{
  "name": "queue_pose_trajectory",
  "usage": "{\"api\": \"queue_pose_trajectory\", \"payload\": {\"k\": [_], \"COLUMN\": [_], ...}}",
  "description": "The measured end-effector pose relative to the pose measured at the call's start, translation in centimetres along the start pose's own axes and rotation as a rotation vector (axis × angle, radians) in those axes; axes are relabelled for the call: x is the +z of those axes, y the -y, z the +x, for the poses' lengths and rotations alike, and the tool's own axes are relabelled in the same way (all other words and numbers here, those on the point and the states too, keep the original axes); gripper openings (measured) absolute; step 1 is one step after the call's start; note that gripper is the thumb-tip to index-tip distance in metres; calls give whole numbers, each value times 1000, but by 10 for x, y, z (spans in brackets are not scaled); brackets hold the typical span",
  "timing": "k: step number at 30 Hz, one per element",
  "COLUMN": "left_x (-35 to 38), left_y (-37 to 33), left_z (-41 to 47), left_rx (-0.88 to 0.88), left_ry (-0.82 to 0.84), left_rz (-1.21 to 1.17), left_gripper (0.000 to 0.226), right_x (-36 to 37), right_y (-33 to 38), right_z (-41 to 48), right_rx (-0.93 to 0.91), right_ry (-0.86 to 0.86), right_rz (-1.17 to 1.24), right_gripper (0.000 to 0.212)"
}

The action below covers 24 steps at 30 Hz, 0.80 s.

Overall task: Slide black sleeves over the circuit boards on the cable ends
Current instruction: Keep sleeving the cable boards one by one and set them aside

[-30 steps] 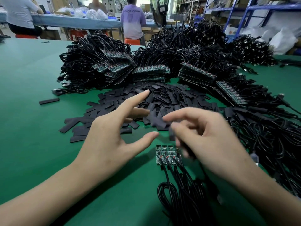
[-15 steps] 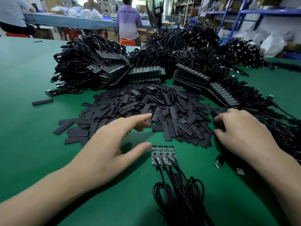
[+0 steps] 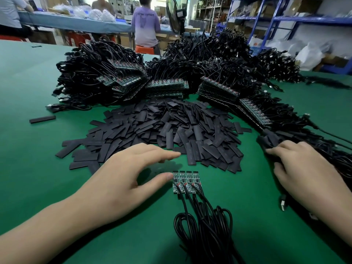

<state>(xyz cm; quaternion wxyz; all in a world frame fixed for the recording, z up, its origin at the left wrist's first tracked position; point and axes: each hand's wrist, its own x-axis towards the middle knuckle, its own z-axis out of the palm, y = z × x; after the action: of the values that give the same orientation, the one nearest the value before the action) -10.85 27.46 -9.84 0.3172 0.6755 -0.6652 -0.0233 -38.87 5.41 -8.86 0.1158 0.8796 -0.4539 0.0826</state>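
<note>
Four small circuit boards (image 3: 185, 181) lie side by side, edges touching, on the green table (image 3: 28, 168) just in front of the person and a little right of centre. Each is a narrow green rectangle studded with tiny dark components, with a spot of red where its wire joins the near end. All four are bare. From them run thin, glossy black cables (image 3: 204, 235), round in section, which gather into loose coils at the lower edge of the view.

The left hand (image 3: 125, 180) lies open beside the boards, fingers loosely spread. Its thumb tip is at the leftmost board's edge, and its forefinger reaches towards the near rim of the black sleeves (image 3: 167, 128). These are flat, matt, oblong strips, heaped in a broad, untidy mound just beyond the boards. A single stray sleeve (image 3: 42, 119) lies well apart on the left.

The right hand (image 3: 304, 168) rests knuckles-up on a dark heap of cable ends (image 3: 323, 141) at the right, fingers bent. Whether it grips anything there I cannot tell. A metal USB plug (image 3: 283, 203) pokes out below its wrist.

Behind the sleeves stand tidy stacks of more boards (image 3: 165, 88), backed by big tangled cable bundles. The table surface looks smooth and slightly felted. Farther off are a standing fan (image 3: 176, 14), blue metal shelving (image 3: 266, 21) and a seated person in a lilac shirt (image 3: 145, 23).
</note>
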Motion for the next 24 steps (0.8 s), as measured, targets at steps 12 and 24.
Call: {"api": "queue_pose_trajectory", "payload": {"k": [12,24], "left_x": [-1,4], "left_y": [-10,-17], "left_z": [0,5], "left_rx": [79,-76], "left_ry": [135,-21], "left_rz": [69,-235], "left_gripper": [41,19], "right_x": [24,12], "right_y": [-70,-84], "right_z": [17,30], "right_rx": [-83,-39], "right_ry": [-92,-90], "right_rz": [118,-123], "right_gripper": [38,32]}}
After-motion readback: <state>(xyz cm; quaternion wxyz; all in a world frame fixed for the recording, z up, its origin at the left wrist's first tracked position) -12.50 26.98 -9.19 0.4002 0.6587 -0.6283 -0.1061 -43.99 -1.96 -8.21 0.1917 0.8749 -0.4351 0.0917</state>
